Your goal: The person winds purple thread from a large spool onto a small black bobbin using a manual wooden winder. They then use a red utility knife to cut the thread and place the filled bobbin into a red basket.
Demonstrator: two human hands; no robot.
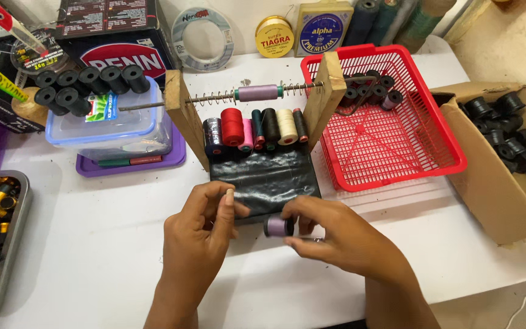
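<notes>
**Small spool wound with lilac thread, held at the front of the table**

Both hands meet nearest the camera. Right hand [336, 234] pinches a small black spool [279, 226] wound with lilac thread, fingers clamped on it; left hand [205, 225] curls beside it with fingertips together, and I cannot tell if it grips the thread end. This spool sits just in front of the wooden winding stand [184, 116]. On the stand's rod rides a lilac thread cone [257, 92]. Right of the stand, a red basket [421, 164] holds a few black spools; further right, a cardboard box [494, 201] holds many. By my judgement, 1 spool looks filled and most remain.
</notes>
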